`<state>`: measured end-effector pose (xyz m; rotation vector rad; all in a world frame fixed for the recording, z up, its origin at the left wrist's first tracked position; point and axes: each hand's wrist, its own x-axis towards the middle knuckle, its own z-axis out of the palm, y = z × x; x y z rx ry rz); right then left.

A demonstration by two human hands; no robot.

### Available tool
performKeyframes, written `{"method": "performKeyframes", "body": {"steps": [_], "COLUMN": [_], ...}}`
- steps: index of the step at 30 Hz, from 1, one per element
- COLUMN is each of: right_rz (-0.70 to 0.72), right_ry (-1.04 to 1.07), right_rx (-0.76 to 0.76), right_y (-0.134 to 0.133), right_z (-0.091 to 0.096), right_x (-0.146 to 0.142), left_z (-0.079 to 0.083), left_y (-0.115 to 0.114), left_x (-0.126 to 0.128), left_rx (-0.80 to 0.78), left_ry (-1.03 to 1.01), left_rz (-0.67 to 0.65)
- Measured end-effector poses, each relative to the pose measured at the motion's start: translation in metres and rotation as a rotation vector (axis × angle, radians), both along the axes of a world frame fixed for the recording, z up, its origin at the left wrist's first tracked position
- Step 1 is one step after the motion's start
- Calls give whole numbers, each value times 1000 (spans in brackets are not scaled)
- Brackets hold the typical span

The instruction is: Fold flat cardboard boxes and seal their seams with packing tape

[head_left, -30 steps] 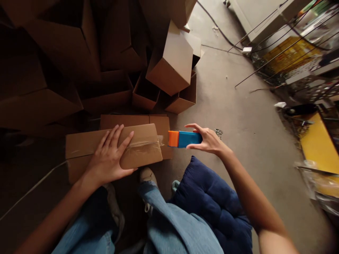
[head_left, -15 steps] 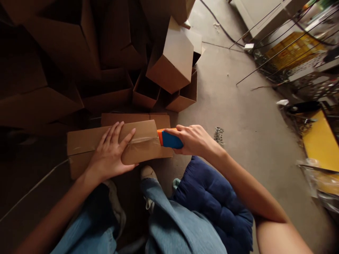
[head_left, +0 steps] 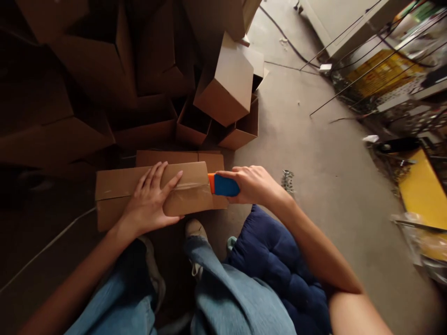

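A closed cardboard box (head_left: 188, 199) lies in front of my feet, with a shiny strip of clear tape along the seam on its upper side. My left hand (head_left: 150, 195) rests on top of it, fingers spread and palm down. Against the box's right end sits a chunky blue-and-orange hand tool (head_left: 226, 184); its working edge is hidden, so its kind is unclear. My right hand (head_left: 253, 184) is wrapped round this tool from the right. Behind the box, more flat cardboard (head_left: 167, 157) shows.
Several open cardboard boxes (head_left: 146, 132) are heaped at the back left. A navy tufted cushion (head_left: 275, 256) lies by my right leg. Thin rods (head_left: 335, 93), a yellow panel (head_left: 422, 190) and clutter line the right side. A small metal piece (head_left: 287, 180) lies on the concrete floor (head_left: 324, 195).
The view has shifted slightly, and the box's left end appears a little farther right. Both hands keep their places on the box and the tool.
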<state>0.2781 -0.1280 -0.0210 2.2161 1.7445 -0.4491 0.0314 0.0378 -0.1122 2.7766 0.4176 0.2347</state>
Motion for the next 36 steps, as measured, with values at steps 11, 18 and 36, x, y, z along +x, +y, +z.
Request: {"method": "performKeyframes", "body": {"steps": [11,18,36], "right_rz": [-14,24,-396], "right_ry": [-155,29,17], "right_rx": [18,-120,163], "right_y": [-11,-16,0], "right_z": [-13,-84,-178], "right_x": [-38,-54,-34], "left_z": [3,3,32], "left_y": [0,-2,37], "left_x": [8,2,-54], "left_rx": [4,29,-11], "left_ry": [5,32,-33], "left_rz": [-10,-32,107]}}
